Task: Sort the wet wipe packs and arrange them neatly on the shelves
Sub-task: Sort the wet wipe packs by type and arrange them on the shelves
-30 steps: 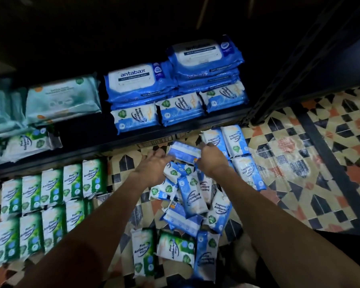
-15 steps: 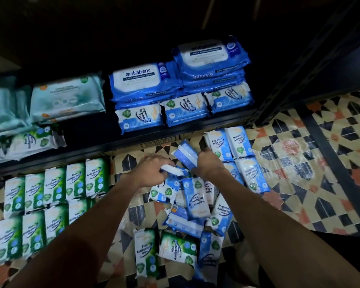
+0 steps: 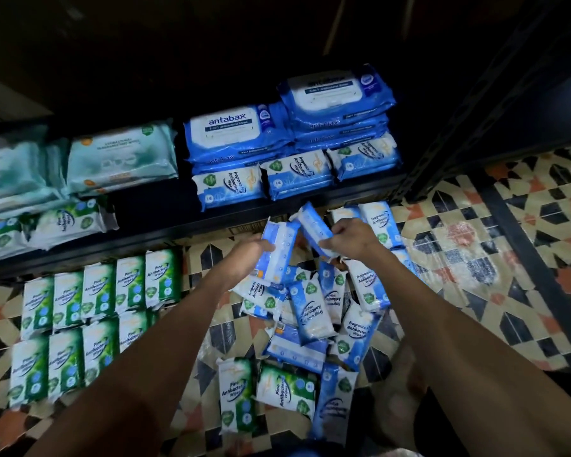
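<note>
The left hand (image 3: 244,255) grips a blue wipe pack (image 3: 276,250), fingers curled round its lower part so the pack stands nearly upright with its plain back toward the camera; the right hand (image 3: 351,240) pinches a second blue pack (image 3: 312,225) by its lower end, that pack tilting up and to the left, its top near the shelf edge (image 3: 192,230); the two held packs are just beside each other, and whether they touch is unclear. Both are lifted above the loose heap of blue fragrance-free packs (image 3: 314,308) on the patterned tiled floor (image 3: 475,258); two green pine packs (image 3: 261,390) lie at the near end of the heap, and two rows of green pine packs (image 3: 93,311) lie side by side on the floor to the left.

On the shelf, three small blue packs (image 3: 297,174) stand in a row in front of the large antabax packs (image 3: 287,127); pale teal packs (image 3: 119,156) and green-and-white packs (image 3: 70,222) sit further left.

Half a second ago the left hand was low over the heap, closing on a pack lying there; it has since raised that pack clear and turned it on end; the right hand has kept its pack and lifted it slightly toward the shelf.
</note>
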